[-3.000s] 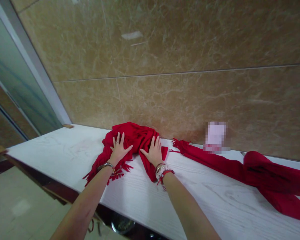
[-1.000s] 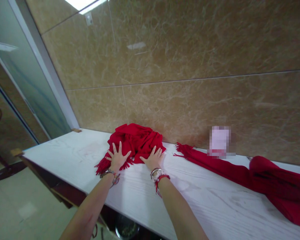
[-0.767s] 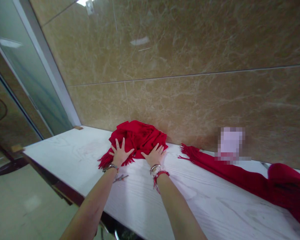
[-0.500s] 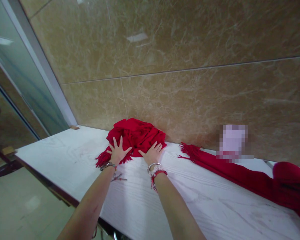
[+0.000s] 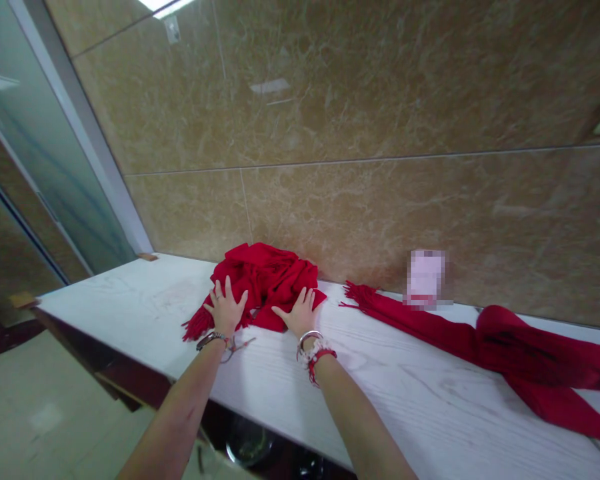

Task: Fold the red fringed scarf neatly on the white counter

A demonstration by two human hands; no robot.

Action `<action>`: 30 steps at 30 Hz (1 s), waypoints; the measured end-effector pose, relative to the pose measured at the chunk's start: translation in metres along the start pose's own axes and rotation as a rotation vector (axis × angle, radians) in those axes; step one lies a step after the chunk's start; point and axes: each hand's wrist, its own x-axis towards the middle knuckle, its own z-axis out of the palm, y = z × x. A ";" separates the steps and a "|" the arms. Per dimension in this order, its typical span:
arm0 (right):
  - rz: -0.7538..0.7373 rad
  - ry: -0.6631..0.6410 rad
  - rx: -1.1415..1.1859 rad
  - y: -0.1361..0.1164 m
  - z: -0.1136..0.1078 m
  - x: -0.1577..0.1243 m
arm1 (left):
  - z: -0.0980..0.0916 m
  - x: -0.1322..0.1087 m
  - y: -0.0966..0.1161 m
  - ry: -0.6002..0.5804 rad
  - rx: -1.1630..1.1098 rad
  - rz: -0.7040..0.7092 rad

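Fringed red scarf (image 5: 265,267) lies in a crumpled heap on the white wood-grain tabletop (image 5: 390,400), its back edge close to the marbled wall (image 5: 370,80). Left hand (image 5: 226,307) rests on the near left part of the heap, fingers spread; right hand (image 5: 300,317) lies at the near right edge, thumb splayed away from the fingers. Neither is clenched; no fold appears pinched. How hard either presses cannot be told. Handling estimate: light for its bulk, soft and limp, no stiffness to hold a shape; the matte surface suggests fair friction, low slip. Not fragile overall, though the tassels (image 5: 196,325) spilling out at the left look the weakest part and probably tangle or pull easily. Best hold, judged from the lie: broad, flat palms on the woven body, or a gathered handful of several layers, since one pinched layer would likely draw out alone. Snag risk noted: beaded bracelet (image 5: 316,357) on the right wrist and the dangling left-wrist bracelet (image 5: 213,340), both near the cloth. Second red scarf (image 5: 485,347), partly folded, lies apart to the right.
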 end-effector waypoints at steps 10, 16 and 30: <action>-0.162 -0.030 -0.011 0.058 -0.058 -0.040 | -0.033 -0.012 0.041 0.091 -0.133 0.354; -0.147 0.087 -0.320 0.147 -0.158 -0.042 | -0.014 -0.040 0.127 -0.075 -0.418 0.560; -0.107 -0.029 -0.575 0.203 -0.183 -0.054 | 0.063 -0.105 0.224 -0.335 -0.730 0.643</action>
